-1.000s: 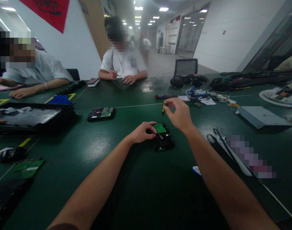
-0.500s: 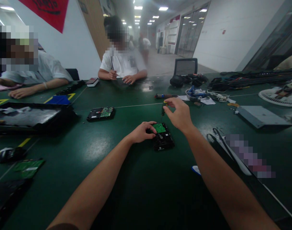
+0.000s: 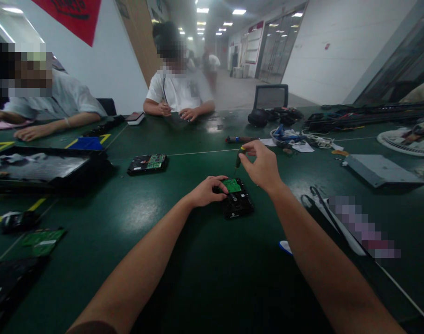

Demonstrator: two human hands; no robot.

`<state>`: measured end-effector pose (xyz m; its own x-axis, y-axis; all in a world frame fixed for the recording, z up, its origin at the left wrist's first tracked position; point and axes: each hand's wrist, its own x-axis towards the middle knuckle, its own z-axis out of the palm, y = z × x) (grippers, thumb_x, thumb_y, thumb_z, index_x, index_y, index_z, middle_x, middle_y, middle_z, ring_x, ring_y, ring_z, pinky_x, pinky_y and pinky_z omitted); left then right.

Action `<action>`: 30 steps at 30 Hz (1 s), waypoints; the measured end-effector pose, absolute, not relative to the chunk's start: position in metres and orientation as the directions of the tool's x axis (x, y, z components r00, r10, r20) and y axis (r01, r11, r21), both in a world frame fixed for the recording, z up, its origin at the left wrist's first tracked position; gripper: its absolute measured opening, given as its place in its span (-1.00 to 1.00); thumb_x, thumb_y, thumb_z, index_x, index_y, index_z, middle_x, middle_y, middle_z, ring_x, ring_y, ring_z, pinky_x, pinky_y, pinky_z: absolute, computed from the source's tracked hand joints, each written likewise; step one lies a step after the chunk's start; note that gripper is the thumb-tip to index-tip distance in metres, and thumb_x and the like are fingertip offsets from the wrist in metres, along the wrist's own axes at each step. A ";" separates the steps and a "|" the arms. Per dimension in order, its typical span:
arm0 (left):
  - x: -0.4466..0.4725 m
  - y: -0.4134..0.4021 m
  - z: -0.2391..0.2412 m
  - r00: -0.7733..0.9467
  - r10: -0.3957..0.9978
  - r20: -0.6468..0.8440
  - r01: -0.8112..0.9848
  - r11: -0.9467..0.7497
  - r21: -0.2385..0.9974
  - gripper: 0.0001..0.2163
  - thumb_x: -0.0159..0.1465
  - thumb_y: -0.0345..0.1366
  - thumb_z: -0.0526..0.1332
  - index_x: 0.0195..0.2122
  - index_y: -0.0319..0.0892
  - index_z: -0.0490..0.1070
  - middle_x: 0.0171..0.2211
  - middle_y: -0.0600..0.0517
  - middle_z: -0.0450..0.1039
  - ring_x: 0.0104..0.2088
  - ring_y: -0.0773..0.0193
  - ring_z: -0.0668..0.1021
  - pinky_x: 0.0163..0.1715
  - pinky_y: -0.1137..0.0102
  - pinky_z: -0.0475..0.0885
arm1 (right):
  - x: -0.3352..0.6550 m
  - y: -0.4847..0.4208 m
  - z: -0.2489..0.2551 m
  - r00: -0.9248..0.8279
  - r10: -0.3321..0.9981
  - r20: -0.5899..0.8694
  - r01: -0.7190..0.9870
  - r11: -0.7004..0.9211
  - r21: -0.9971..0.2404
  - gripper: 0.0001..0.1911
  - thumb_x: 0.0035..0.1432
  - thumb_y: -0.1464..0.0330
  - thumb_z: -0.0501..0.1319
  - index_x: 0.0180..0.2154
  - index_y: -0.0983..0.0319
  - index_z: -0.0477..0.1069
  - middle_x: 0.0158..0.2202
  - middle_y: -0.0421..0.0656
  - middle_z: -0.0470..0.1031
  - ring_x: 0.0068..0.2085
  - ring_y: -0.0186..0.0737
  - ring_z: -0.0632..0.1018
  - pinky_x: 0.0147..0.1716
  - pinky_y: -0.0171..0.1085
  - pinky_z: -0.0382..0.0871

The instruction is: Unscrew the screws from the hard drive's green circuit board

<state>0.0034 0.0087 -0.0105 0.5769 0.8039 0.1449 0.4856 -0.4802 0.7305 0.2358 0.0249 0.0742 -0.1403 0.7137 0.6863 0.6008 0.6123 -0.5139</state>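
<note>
On the green tabletop in front of me lies a black hard drive (image 3: pixel 239 207) with a green circuit board (image 3: pixel 234 185) on its far half. My left hand (image 3: pixel 209 191) grips the drive's left side, thumb and fingers over its edge and top. In my right hand (image 3: pixel 262 164) is a small screwdriver (image 3: pixel 238 160) with a dark handle and yellow cap, pinched between thumb and fingers. Its thin shaft points down at the far edge of the board; whether the tip touches a screw is too small to tell.
Another hard drive (image 3: pixel 148 164) lies to the left, beyond it a large black tray-like casing (image 3: pixel 52 169). A loose green board (image 3: pixel 44 240) sits near left. Rightward are a grey metal box (image 3: pixel 382 169) and a lanyard (image 3: pixel 323 208). Two people (image 3: pixel 179 93) sit across the table.
The screwdriver's handle now leans slightly more to the right in my right hand. My left hand stays on the hard drive, and the view has shifted a little.
</note>
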 end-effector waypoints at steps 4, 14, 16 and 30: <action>0.004 0.009 -0.010 0.576 0.805 0.140 0.488 -0.477 0.731 -0.79 0.16 -0.24 0.39 -0.17 -0.09 0.62 0.35 -0.08 0.31 0.34 -0.05 0.36 0.35 -0.02 0.13 | 0.236 0.025 0.074 -0.139 0.722 0.678 0.599 0.606 -0.523 -0.86 0.23 0.31 0.28 -0.15 0.14 0.44 -0.16 -0.08 0.59 -0.15 -0.03 0.60 -0.08 0.01 0.51; 0.003 0.009 -0.011 0.577 0.804 0.140 0.482 -0.474 0.737 -0.79 0.16 -0.24 0.40 -0.17 -0.09 0.63 0.36 -0.07 0.30 0.35 -0.07 0.35 0.35 -0.02 0.14 | 0.236 0.026 0.074 -0.116 0.726 0.677 0.615 0.588 -0.525 -0.85 0.21 0.32 0.29 -0.17 0.15 0.42 -0.16 -0.05 0.58 -0.14 -0.03 0.59 -0.08 -0.01 0.50; 0.003 0.008 -0.010 0.578 0.804 0.138 0.483 -0.473 0.737 -0.79 0.17 -0.24 0.39 -0.16 -0.10 0.62 0.36 -0.08 0.30 0.35 -0.07 0.34 0.35 -0.03 0.14 | 0.236 0.026 0.074 -0.124 0.730 0.672 0.605 0.593 -0.532 -0.86 0.22 0.31 0.28 -0.17 0.15 0.42 -0.18 -0.07 0.59 -0.15 -0.04 0.59 -0.09 -0.02 0.50; 0.003 0.007 -0.008 0.576 0.806 0.136 0.491 -0.474 0.731 -0.80 0.17 -0.24 0.38 -0.17 -0.09 0.62 0.36 -0.06 0.29 0.34 -0.06 0.36 0.35 -0.02 0.14 | 0.235 0.026 0.073 -0.133 0.691 0.711 0.588 0.633 -0.504 -0.88 0.23 0.33 0.28 -0.17 0.16 0.45 -0.18 -0.08 0.59 -0.18 -0.07 0.60 -0.11 -0.04 0.53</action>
<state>0.0035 0.0072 -0.0081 0.5758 0.8061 0.1363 0.4909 -0.4742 0.7308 0.2348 0.0259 0.0735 -0.1334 0.6905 0.7109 0.5877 0.6327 -0.5043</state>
